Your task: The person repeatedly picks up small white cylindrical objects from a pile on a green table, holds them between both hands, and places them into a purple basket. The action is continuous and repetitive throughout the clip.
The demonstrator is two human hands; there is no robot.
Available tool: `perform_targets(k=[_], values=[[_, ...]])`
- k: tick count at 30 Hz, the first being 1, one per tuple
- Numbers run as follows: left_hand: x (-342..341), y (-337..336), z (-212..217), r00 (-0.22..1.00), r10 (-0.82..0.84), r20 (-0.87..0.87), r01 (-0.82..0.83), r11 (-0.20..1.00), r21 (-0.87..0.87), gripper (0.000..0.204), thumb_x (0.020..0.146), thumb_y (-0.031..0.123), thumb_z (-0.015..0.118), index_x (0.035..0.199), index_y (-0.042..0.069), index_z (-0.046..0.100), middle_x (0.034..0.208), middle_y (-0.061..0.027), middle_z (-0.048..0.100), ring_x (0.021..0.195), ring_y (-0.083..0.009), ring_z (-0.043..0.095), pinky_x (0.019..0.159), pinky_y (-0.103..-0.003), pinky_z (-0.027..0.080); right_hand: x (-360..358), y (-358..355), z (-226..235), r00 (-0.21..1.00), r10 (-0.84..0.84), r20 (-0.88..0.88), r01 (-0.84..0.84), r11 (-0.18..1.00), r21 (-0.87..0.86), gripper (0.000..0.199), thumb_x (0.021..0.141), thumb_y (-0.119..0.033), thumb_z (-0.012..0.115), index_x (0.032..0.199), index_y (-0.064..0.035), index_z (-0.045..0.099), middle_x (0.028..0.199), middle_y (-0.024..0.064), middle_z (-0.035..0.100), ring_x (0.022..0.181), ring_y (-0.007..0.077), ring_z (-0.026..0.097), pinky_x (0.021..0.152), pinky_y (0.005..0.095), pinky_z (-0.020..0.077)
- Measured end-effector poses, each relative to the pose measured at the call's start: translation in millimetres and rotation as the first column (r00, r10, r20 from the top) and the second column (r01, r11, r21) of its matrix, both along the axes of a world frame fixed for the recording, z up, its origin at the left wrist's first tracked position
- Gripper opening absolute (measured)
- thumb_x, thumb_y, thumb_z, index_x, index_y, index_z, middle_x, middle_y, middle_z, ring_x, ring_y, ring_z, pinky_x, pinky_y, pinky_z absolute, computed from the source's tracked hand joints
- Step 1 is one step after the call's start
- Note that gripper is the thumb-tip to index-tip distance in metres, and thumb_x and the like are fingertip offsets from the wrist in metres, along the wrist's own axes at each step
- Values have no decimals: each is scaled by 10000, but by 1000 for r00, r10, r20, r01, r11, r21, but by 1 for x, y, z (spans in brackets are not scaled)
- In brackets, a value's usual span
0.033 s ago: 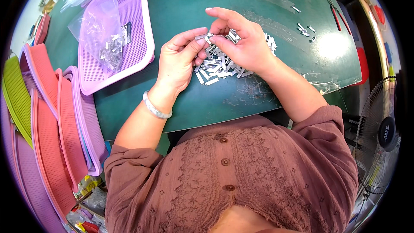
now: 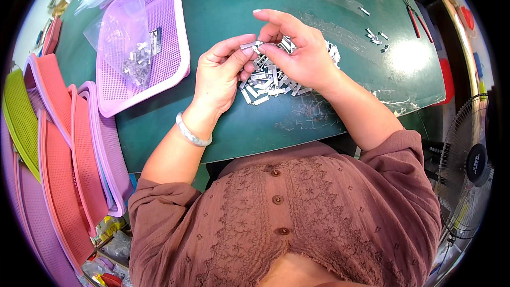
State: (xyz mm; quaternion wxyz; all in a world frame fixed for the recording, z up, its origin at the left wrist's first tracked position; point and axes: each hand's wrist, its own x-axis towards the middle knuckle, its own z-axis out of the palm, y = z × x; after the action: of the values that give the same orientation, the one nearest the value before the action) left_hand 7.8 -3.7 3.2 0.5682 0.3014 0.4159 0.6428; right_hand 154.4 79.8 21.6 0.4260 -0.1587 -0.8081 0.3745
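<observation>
Between the thumb and forefinger of my left hand (image 2: 219, 72) is a small, flat, silvery metal piece (image 2: 248, 45), held over the table. My right hand (image 2: 308, 58) meets its right end with the thumb tip and a bent finger, while the forefinger stretches out above. The exact contact there is partly hidden by the fingers. Below both hands lies a loose pile of similar metal pieces (image 2: 273, 81), partly covered by my right hand.
A purple basket (image 2: 183, 48) at left holds a clear bag (image 2: 127, 32) of small parts. Stacked baskets (image 2: 56, 180) stand beside the green table (image 2: 228, 141). At far right are red-handled pliers (image 2: 414, 23), several loose pieces (image 2: 376, 37) and a fan (image 2: 462, 165).
</observation>
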Motion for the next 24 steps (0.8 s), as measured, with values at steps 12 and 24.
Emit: perform_targets(k=[12, 24], values=[[2, 0, 6, 992, 58, -115, -56, 998, 19, 208, 832, 30, 569, 1038, 3, 571, 788, -33, 593, 600, -64, 501, 508, -173, 387, 1, 2, 0, 1000, -23, -1, 23, 1000, -5, 457, 700, 50, 609, 1136, -45, 509, 756, 62, 573, 670, 152, 565, 654, 263, 486], [3, -1, 5, 976, 100, -195, -93, 995, 44, 179, 830, 44, 582, 1004, 3, 592, 777, -26, 597, 596, -55, 498, 510, -164, 385, -1, 4, -4, 999, -3, -40, 4, 1000, 25, 460, 701, 57, 594, 1141, -49, 513, 779, 66, 575, 691, 160, 570, 661, 267, 486]])
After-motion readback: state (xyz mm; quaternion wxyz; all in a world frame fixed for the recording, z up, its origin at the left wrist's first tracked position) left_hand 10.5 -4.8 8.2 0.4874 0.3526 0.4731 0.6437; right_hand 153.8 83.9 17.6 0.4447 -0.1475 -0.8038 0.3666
